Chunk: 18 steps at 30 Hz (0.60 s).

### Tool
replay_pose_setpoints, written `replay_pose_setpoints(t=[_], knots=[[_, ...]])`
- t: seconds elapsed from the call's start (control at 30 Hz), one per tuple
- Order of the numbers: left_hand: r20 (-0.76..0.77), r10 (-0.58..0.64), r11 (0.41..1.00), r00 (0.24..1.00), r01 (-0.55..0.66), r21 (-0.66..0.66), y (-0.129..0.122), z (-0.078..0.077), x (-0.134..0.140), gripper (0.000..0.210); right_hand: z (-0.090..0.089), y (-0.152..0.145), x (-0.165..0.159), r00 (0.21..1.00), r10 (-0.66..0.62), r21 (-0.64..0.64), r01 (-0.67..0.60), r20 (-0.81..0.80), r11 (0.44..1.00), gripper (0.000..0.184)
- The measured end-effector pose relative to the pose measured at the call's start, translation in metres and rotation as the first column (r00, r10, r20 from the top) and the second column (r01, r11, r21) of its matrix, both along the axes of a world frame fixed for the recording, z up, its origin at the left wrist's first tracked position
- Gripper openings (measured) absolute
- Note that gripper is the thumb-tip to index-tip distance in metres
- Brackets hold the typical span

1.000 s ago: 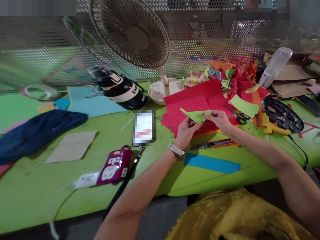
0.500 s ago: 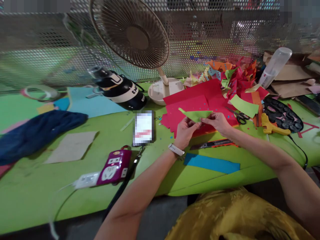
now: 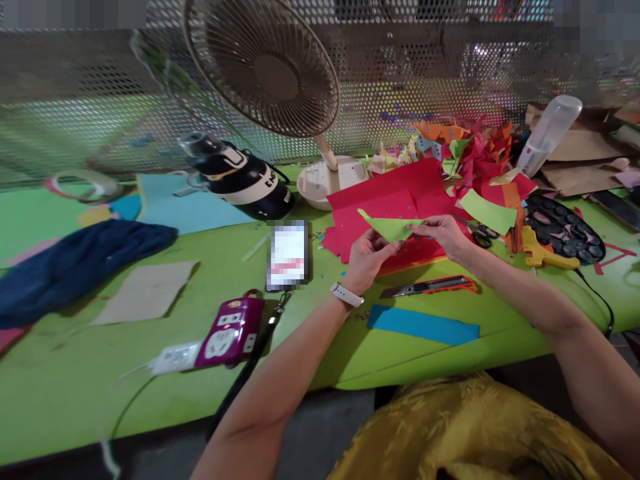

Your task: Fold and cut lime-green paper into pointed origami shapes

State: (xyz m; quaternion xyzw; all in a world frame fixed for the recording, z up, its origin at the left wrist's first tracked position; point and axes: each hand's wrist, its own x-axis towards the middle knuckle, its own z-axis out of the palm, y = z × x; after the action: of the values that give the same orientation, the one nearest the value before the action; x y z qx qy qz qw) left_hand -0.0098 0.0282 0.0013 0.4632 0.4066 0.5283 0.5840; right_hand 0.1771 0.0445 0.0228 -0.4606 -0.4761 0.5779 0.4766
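A light-green piece of folded paper (image 3: 391, 229) is held up between my two hands over red paper sheets (image 3: 385, 200). My left hand (image 3: 367, 259) pinches its lower left part between thumb and fingers. At the right end, my right hand (image 3: 443, 235) grips the paper with thumb and fingertips. A narrow tip of the paper sticks out to the upper left. Below the hands lie a utility knife (image 3: 433, 286) with an orange edge and a blue paper strip (image 3: 425, 325).
A phone (image 3: 287, 257), a purple power strip (image 3: 231, 331) and a black bottle (image 3: 245, 179) stand or lie left. Behind are a fan (image 3: 273, 73) and a heap of paper scraps (image 3: 465, 150). Scissors (image 3: 483, 233), a yellow glue gun (image 3: 543, 252) and a black palette (image 3: 570, 230) lie right.
My right hand has shifted slightly right and up along the paper, away from my left thumb. My left hand has moved a little left. More of the paper's face shows.
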Motion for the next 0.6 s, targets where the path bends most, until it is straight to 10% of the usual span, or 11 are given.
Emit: replay_pose_setpoints(t=[0.2,0.43,0.6], knots=[[-0.029,-0.039,0.999,0.999,0.040,0.032,0.004,0.000,-0.008,0.037,0.012,0.022,0.030,0.963,-0.251,-0.008,0.252,-0.097,0.968,0.031],[-0.166,-0.140,0.977,0.976,0.164,0.138,0.005,-0.001,-0.010,0.037,0.025,0.007,0.022,0.955,0.273,-0.221,-0.244,0.111,0.944,0.039],[-0.149,-0.147,0.975,0.978,0.169,0.144,0.009,-0.003,-0.011,0.043,0.021,0.001,0.015,0.905,0.394,-0.149,-0.372,0.159,0.916,0.028]])
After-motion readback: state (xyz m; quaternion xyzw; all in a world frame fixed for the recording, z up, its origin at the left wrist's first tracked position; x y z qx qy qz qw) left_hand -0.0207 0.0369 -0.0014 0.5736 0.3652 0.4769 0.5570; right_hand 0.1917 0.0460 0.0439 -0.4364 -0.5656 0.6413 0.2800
